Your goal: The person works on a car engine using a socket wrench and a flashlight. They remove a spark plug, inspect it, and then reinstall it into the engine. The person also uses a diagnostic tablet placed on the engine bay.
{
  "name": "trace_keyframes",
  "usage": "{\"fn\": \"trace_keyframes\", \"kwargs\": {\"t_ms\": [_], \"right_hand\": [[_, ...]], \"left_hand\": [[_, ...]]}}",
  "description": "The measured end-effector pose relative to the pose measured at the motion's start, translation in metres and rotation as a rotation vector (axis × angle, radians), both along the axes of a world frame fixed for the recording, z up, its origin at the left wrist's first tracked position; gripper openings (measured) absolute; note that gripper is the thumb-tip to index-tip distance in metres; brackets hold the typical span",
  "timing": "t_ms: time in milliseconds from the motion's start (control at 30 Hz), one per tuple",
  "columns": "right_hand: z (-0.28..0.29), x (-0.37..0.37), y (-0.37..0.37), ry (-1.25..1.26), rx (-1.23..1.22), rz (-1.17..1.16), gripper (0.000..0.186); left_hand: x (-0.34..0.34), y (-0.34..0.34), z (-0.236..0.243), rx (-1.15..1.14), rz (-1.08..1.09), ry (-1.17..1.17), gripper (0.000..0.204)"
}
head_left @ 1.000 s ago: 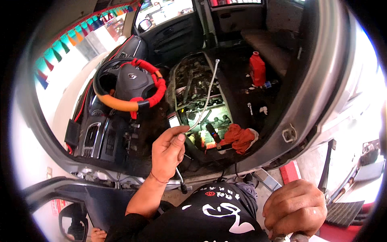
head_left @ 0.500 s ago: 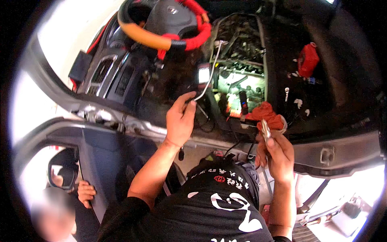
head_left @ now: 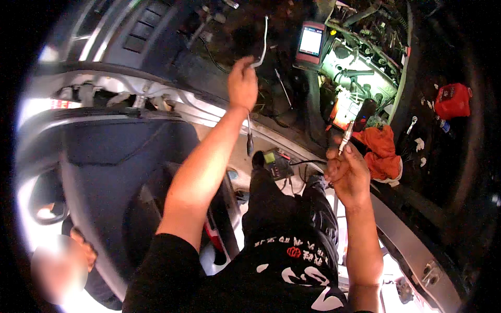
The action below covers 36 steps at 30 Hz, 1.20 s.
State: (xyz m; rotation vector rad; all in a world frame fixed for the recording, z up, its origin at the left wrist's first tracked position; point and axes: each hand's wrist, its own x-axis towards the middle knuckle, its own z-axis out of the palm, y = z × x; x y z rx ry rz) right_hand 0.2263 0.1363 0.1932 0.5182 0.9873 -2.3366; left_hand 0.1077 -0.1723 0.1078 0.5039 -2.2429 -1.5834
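Silvery metal: a plug-like part (head_left: pixel 346 139) is pinched in the right hand's (head_left: pixel 350 175) grip at three o'clock; the left hand (head_left: pixel 243 86), at twelve, grasps a bent rod (head_left: pixel 264 44). From here, handling the part seems the step; next calls for steadiness near the lit engine (head_left: pixel 360 75) at two.

The left hand (head_left: pixel 243 86) hid the gripped stretch of the bent rod (head_left: pixel 264 47); the right hand (head_left: pixel 350 172) covered the lower end of the metal part (head_left: pixel 346 136). Beside the left edge of the engine opening (head_left: pixel 403 75), itself cut off at the top, the handheld device (head_left: pixel 311 43) showed unreadably small contents. Another person's head (head_left: pixel 58 268) was blurred.
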Motion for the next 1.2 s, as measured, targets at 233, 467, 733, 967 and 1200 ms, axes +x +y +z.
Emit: {"fn": "trace_keyframes", "kwargs": {"t_ms": [233,467,733,967,1200], "right_hand": [[-0.035,-0.031,-0.03,0.082,-0.249,0.06,0.04],[-0.023,-0.042,-0.031,0.162,-0.202,0.1,0.039],[-0.03,-0.039,-0.048,0.197,-0.022,0.062,0.036],[-0.133,-0.037,-0.07,0.124,0.297,0.184,0.03],[-0.205,-0.015,-0.078,0.161,0.474,0.28,0.037]], "left_hand": [[-0.112,-0.054,-0.091,0.255,-0.185,-0.167,0.045],[-0.152,-0.098,-0.162,-0.302,-0.034,-0.416,0.074],[-0.035,-0.011,-0.062,0.401,0.106,-0.119,0.033],[0.078,0.095,-0.032,0.769,-0.359,-0.251,0.037],[0.086,0.106,-0.118,0.705,-0.102,-0.304,0.033]]}}
